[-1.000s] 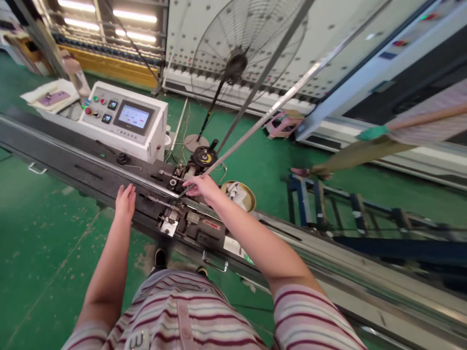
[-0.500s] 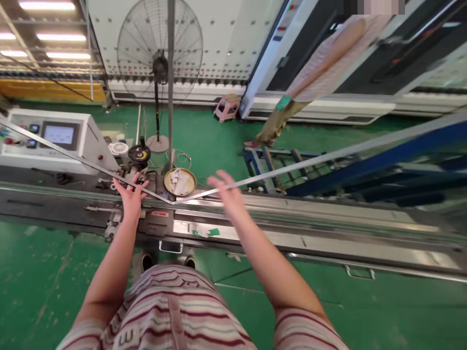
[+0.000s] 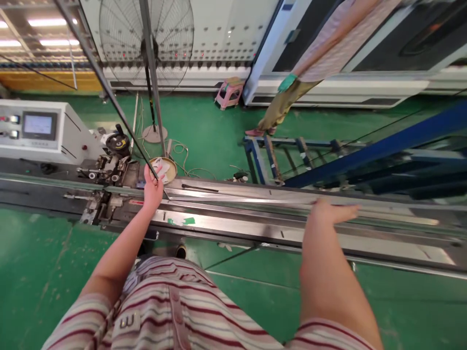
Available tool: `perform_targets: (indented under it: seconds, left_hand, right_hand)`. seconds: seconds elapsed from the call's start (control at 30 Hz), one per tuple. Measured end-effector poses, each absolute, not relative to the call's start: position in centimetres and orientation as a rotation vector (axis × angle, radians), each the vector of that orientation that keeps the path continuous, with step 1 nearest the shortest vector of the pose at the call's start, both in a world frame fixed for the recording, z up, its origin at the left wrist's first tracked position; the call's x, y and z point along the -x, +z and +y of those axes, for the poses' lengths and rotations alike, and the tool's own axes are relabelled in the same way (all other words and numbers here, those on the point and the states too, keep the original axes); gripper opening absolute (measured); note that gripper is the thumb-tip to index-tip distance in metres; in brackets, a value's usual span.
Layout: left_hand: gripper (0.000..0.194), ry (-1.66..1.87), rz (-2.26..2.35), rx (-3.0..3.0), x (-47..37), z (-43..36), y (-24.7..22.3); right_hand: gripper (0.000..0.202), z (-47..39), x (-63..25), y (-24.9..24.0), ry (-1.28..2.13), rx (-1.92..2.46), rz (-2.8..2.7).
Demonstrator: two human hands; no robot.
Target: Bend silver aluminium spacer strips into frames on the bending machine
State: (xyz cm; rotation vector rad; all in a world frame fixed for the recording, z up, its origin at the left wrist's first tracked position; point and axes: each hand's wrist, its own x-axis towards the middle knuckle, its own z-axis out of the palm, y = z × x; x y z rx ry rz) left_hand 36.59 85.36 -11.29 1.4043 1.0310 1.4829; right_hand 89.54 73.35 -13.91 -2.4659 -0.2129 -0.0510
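Note:
A long thin metal strip (image 3: 233, 199) has a sharp bend near the middle of the bench. One leg lies along the bench to the right; the other slopes up and left past the fan. My left hand (image 3: 153, 191) is closed round the rising leg, just above the bend. Far to the right, my right hand (image 3: 328, 212) rests over the flat leg, fingers stretched to the right and somewhat blurred. Its palm side is hidden. Beside my left hand sits a round yellowish dish (image 3: 170, 171) with whitish scraps.
The long bench (image 3: 237, 226) carries a clamp mechanism (image 3: 109, 167) and a grey control box with a screen (image 3: 39, 124). Beyond it are a standing fan (image 3: 149, 48), a pink stool (image 3: 229, 93), a blue frame (image 3: 365, 150) and another person's green-gloved hand (image 3: 287, 82).
The strip's left leg has swung upward and its right leg has come down onto the bench. My right hand has moved right along it; my left hand has closed near the bend.

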Motion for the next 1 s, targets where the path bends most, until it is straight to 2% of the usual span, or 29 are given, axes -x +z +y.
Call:
perform_targets:
  seconds: [0.1,0.33,0.43,0.57,0.87,1.0]
  left_hand:
    - [0.083,1.479,1.015,-1.412,-37.7,85.4,-11.6]
    - [0.082,1.455,1.108,-1.593,-33.7,86.8,-11.5]
    - [0.081,1.461,1.133,-1.591,-29.4,87.8,-11.3]
    - [0.079,1.449,1.160,-1.587,-22.9,89.7,-11.2]
    - [0.081,1.527,1.250,-1.540,-6.7,94.6,-11.3]
    - [0.075,1.489,1.357,-1.645,-0.7,96.9,-11.3]
  right_hand:
    - [0.102,72.8,-89.3,-16.0,0.142,2.420,-0.034]
    - [0.099,74.7,-86.0,-20.2,0.194,2.633,-0.206]
    - [0.089,75.2,-82.4,-22.1,0.257,2.751,-0.395]
    - [0.068,75.4,-76.3,-23.6,0.123,2.846,-0.639]
    - [0.067,79.9,-59.8,-23.8,0.015,2.842,-1.003]
    - [0.064,81.8,-53.3,-23.1,-0.021,2.812,-1.090]
